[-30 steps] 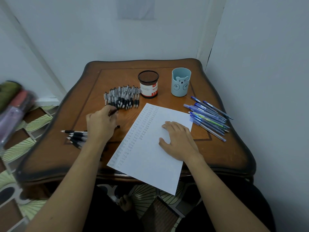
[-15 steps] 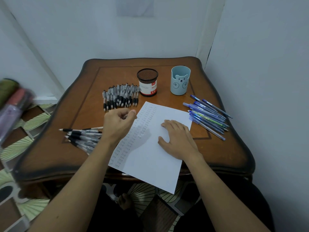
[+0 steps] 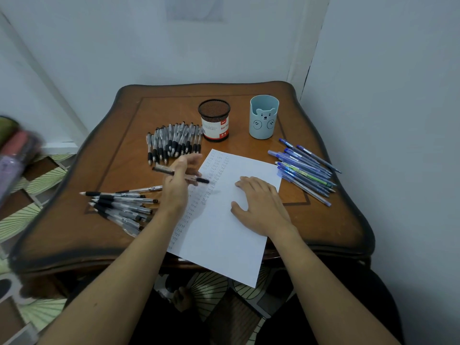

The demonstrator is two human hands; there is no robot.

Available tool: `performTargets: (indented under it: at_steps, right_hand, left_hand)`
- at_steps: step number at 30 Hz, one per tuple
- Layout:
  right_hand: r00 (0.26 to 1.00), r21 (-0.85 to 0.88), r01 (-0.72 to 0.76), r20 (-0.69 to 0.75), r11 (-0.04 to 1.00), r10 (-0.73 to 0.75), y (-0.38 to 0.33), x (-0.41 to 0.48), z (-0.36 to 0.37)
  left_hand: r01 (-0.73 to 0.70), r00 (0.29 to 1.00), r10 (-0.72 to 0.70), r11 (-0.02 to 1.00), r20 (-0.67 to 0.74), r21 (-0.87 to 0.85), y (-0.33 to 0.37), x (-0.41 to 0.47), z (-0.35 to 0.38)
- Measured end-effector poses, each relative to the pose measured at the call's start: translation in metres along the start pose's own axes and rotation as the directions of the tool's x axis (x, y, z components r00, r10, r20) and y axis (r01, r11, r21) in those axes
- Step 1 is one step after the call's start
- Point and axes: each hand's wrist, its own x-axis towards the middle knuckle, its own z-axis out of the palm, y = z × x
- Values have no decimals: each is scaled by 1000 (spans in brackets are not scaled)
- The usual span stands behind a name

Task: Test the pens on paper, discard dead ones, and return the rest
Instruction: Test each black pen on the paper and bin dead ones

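My left hand [image 3: 178,181] holds a black-grip pen [image 3: 166,170] crosswise, its dark end over the left edge of the white paper [image 3: 224,235]. The sheet carries columns of small test marks and hangs over the table's front edge. My right hand [image 3: 258,204] lies flat on the paper with fingers spread. A row of black pens [image 3: 174,141] lies behind my left hand. A second heap of black pens [image 3: 119,204] sits to its left. Blue pens [image 3: 306,170] are piled at the right.
A black mesh pen cup [image 3: 215,120] and a light-blue bear cup [image 3: 263,117] stand at the back of the wooden table [image 3: 336,227]. Walls close in behind and on the right. Blurred bottles [image 3: 15,155] sit at the far left.
My left hand picked a pen from the back row, carried it right to the paper's left edge and turned it in the fingers. The right hand stayed flat on the sheet.
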Motion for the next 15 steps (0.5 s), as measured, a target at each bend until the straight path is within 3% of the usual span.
performTargets:
  at_steps: [4,9,15]
  right_hand:
    - [1000,1,-4,7,1000,4,0,1,0]
    - [1000,5,-2,4,1000,2,0,1,0]
    - [1000,4,0,2,1000,0,-1,0,0]
  left_hand:
    - [58,998,-60,996,22,65,-5,-1,1]
    - [16,998,-33,962,60,271,-10,3,-3]
    - [18,998,-30,975,50,220,-3,-1,-5]
